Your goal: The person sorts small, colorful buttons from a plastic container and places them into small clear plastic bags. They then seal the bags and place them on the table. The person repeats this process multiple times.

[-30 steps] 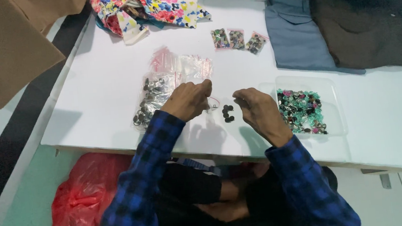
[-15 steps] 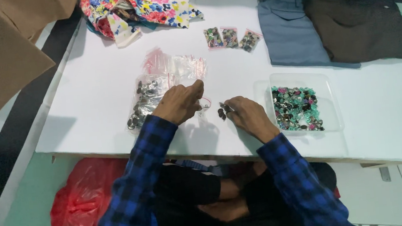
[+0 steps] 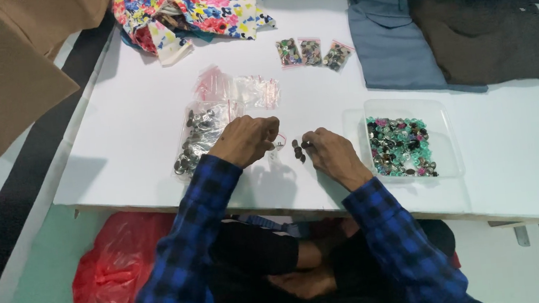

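Note:
My left hand (image 3: pixel 245 140) rests curled on the white table (image 3: pixel 136 138), pinching a small clear zip bag (image 3: pixel 278 143) with a red strip. My right hand (image 3: pixel 330 155) lies just to its right, its fingertips closed on a dark button (image 3: pixel 306 145) beside a small pile of dark buttons (image 3: pixel 297 151). A clear bag of metallic buttons (image 3: pixel 199 138) lies left of my left hand. Right of my right hand stands a clear tray (image 3: pixel 441 118) full of several coloured buttons (image 3: pixel 401 147).
Empty small zip bags (image 3: pixel 237 89) lie behind the hands, and three filled little bags (image 3: pixel 313 54) further back. Floral cloth (image 3: pixel 193 10), a blue garment (image 3: pixel 394 44) and a brown garment (image 3: pixel 492 34) lie along the far edge. A red plastic bag (image 3: pixel 120 271) sits on the floor.
My right hand has moved left from near the tray to the small button pile by my left hand. The left hand stays put with the small bag.

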